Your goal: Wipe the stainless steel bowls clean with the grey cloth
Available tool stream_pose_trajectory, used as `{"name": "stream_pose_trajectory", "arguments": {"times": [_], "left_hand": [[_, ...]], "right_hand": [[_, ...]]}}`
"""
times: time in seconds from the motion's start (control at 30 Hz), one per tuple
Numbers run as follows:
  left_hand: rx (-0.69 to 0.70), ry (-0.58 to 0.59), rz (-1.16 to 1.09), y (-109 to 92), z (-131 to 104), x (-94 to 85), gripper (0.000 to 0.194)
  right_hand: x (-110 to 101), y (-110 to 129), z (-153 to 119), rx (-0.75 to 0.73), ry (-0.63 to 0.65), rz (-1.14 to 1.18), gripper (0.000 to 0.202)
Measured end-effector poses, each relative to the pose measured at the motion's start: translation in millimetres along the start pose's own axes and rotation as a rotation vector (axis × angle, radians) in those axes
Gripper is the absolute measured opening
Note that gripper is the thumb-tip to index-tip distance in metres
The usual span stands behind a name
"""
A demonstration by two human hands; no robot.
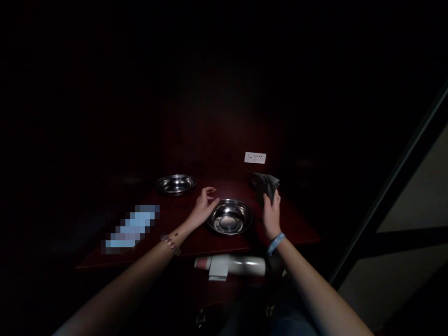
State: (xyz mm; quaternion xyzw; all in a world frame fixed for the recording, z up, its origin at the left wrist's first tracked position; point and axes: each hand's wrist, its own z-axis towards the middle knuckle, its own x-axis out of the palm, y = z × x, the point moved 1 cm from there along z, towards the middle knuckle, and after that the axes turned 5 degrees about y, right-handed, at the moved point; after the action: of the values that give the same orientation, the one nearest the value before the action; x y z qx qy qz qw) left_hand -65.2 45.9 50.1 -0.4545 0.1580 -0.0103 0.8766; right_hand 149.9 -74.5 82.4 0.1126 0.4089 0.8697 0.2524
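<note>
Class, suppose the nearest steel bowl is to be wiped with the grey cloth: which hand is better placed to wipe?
Probably the right hand: it grips the grey cloth just beyond the steel bowl's right side. The left hand, seemingly empty at the left rim, seems better suited to steadying.

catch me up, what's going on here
A person's right hand grips a gray cloth above the right part of the dark red table. The left hand, fingers loosely spread, is by the rim of the nearer stainless steel bowl; contact is unclear. Another steel bowl sits farther back, to the left.
</note>
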Motion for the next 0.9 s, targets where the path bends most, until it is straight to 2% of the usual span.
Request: {"name": "stream_pose_trajectory", "arguments": {"times": [0.07,0.13,0.23,0.3,0.37,0.43,0.6,0.73,0.9], "left_hand": [[-0.059,-0.044,0.134,23.7,-11.8,-6.6,0.050],[-0.123,-0.055,0.125,44.2,-23.4,-5.5,0.057],[-0.239,0.026,-0.084,64.5,-34.7,5.5,0.064],[-0.265,0.042,-0.137,70.0,-37.2,12.0,0.065],[-0.266,0.023,-0.160,70.6,-37.0,15.1,0.063],[-0.268,-0.011,-0.184,68.2,-36.0,15.6,0.060],[-0.285,-0.083,-0.252,53.8,-38.7,15.1,0.048],[-0.247,-0.049,-0.486,34.1,-44.8,18.0,0.051],[-0.372,0.048,-0.724,20.9,-49.9,26.4,0.060]], "right_hand": [[-5.3,0.1,-2.8,-0.209,0.157,-0.295,0.062],[-1.5,-1.4,-12.3,-0.329,0.435,-0.520,0.068],[13.1,-3.4,-31.7,-0.366,0.877,-0.698,0.073],[21.5,-2.3,-40.7,-0.348,1.049,-0.725,0.073],[25.8,-0.4,-44.0,-0.306,1.095,-0.736,0.068],[26.3,0.3,-43.4,-0.287,1.090,-0.757,0.063],[25.7,-10.4,-43.6,-0.356,1.145,-0.842,0.056],[29.3,-21.5,-48.4,-0.389,1.142,-0.860,0.053],[33.7,-27.8,-49.1,-0.364,1.072,-0.857,0.050]]}}
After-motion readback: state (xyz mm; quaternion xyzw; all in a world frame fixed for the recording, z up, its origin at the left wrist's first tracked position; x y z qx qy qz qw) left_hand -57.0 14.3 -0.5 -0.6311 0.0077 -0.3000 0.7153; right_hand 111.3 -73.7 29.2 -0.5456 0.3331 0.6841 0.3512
